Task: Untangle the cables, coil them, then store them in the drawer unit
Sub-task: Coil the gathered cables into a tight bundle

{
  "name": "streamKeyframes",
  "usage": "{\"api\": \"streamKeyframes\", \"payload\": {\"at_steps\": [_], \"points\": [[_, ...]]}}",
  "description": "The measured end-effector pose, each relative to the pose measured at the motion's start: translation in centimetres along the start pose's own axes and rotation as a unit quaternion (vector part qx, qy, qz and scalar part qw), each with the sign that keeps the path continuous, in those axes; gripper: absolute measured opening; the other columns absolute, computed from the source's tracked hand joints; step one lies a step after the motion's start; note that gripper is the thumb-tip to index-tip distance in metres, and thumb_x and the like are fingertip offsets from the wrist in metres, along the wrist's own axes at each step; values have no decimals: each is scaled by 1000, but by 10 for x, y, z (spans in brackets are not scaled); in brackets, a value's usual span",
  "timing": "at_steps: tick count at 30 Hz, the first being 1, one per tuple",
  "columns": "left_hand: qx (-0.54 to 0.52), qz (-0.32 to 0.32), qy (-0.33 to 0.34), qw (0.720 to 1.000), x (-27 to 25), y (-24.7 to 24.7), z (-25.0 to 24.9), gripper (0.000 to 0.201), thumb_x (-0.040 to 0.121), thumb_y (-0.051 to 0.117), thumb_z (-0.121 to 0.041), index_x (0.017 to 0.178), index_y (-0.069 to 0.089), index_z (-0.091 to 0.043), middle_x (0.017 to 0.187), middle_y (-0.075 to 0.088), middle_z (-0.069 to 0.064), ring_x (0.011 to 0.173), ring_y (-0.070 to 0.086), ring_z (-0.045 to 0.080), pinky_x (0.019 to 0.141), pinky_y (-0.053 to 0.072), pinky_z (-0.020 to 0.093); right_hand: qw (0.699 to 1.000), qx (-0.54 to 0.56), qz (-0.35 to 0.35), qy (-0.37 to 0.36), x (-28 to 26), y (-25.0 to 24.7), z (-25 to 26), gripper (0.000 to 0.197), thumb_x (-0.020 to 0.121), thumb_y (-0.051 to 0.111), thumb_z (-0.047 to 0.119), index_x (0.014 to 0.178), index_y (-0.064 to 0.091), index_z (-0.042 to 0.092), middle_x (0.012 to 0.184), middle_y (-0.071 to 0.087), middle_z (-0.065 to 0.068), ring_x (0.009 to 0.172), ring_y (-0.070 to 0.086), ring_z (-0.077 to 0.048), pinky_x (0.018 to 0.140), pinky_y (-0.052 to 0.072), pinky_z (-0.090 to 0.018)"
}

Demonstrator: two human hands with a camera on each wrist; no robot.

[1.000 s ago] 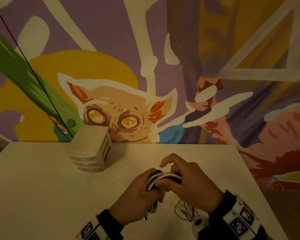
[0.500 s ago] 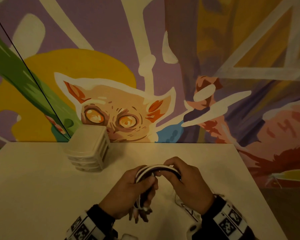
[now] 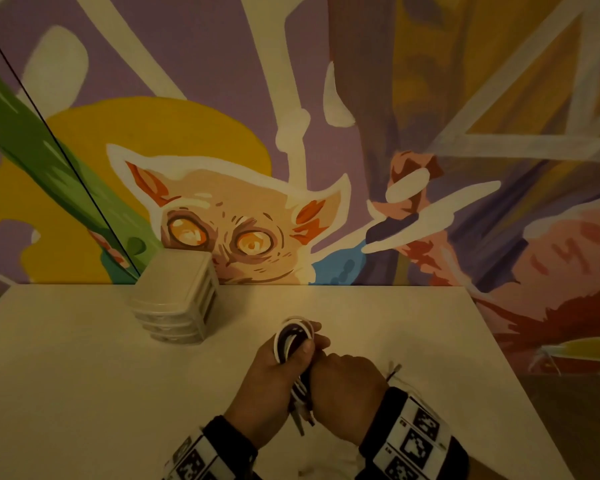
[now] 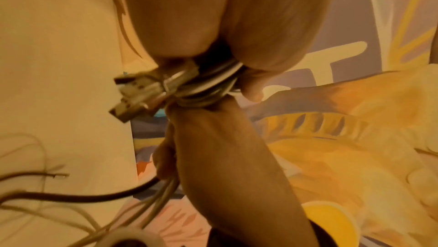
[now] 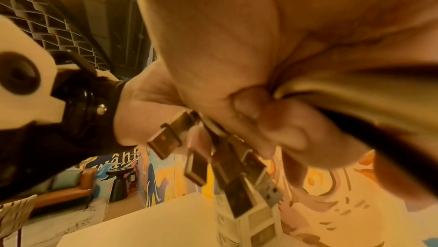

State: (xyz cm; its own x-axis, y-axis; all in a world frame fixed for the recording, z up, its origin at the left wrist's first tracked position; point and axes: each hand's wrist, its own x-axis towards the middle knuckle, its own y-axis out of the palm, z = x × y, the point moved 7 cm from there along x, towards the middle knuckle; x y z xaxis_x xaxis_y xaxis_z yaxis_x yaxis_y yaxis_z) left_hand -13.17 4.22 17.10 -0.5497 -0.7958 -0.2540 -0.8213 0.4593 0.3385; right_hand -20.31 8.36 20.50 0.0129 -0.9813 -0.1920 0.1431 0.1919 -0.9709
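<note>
A coil of black and white cables stands upright in my left hand, whose fingers and thumb curl round it above the table. My right hand grips the lower part of the same bundle, just below the left thumb. Several USB plugs hang out beneath both hands. In the left wrist view the wound cables and plugs show between my fingers. The plugs dangle close to the lens in the right wrist view. The beige drawer unit stands at the back left, drawers closed.
Loose cable ends stick out past my right wrist, and slack strands trail over the table. A painted mural wall runs along the table's far edge. The table's right edge drops to the floor.
The coil arched across both hands before and now stands upright in my left hand. My right hand has slid from the top of the coil down to the bundle's lower part.
</note>
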Motion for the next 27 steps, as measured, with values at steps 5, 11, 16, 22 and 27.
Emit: {"api": "streamKeyframes", "payload": {"at_steps": [5, 11, 16, 22, 27], "points": [[-25, -85, -18, 996, 2, -6, 2, 15, 98, 57, -1, 95, 71, -7, 73, 76, 8, 82, 72, 27, 84, 58, 43, 998, -14, 61, -3, 3, 15, 4, 28, 93, 48, 26, 112, 52, 6, 103, 63, -14, 65, 49, -25, 46, 18, -25], [-200, -129, -43, 970, 11, -40, -1, 16, 100, 52, -4, 95, 66, -5, 66, 71, 6, 59, 73, 19, 63, 66, 35, 992, 117, 39, 27, -6, 41, -16, 21, 96, 39, 27, 111, 46, 14, 96, 61, -14, 81, 59, -34, 59, 41, -33], [-229, -162, -60, 958, 13, -59, -17, 25, 103, 48, -9, 86, 65, -7, 76, 67, 8, 63, 69, 17, 53, 64, 29, 984, 178, 16, 26, -10, 40, -38, 20, 96, 45, 35, 93, 51, 16, 84, 61, -9, 74, 57, -27, 64, 50, -40], [-216, -173, -18, 961, 11, -103, -55, 14, 90, 69, -21, 90, 72, -8, 98, 74, 11, 73, 67, 20, 86, 60, 40, 990, 96, -17, 105, -21, 22, -100, 19, 93, 44, 44, 99, 52, 28, 92, 67, -3, 86, 63, -28, 68, 48, -34], [-235, -212, 67, 946, 8, -134, -80, 51, 103, 49, -9, 60, 77, -14, 63, 73, -3, 71, 72, 12, 79, 63, 35, 972, -43, 15, 229, -39, 2, -173, 30, 86, 54, 42, 110, 46, 27, 109, 62, -2, 98, 58, -25, 80, 47, -36]]}}
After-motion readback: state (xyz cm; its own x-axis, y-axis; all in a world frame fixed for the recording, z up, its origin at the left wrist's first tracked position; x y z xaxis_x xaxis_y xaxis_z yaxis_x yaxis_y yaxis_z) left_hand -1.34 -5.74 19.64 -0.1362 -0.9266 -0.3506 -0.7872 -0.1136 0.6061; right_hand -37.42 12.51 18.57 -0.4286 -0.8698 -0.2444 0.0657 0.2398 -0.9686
